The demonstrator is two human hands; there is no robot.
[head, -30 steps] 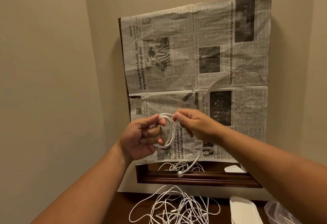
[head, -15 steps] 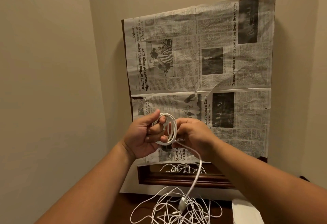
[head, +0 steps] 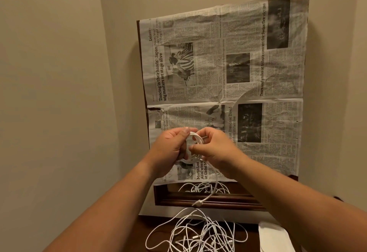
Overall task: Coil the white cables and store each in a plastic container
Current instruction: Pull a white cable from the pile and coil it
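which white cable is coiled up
The white cable held between the left hand and right hand: it is looped, while the tangled cables below lie loose.

Left grip: bare; short, pale thumbnail is seen.
Right grip: bare; rounded knuckles are seen.
Left forearm: left uncovered down to the frame's lower edge.
Right forearm: left uncovered down to the frame's edge.

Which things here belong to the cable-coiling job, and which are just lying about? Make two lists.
Job: left hand, right hand, half-coiled cable held between them, tangled white cables, white lid (likely a container's).
Lying about: newspaper, wooden frame behind it.
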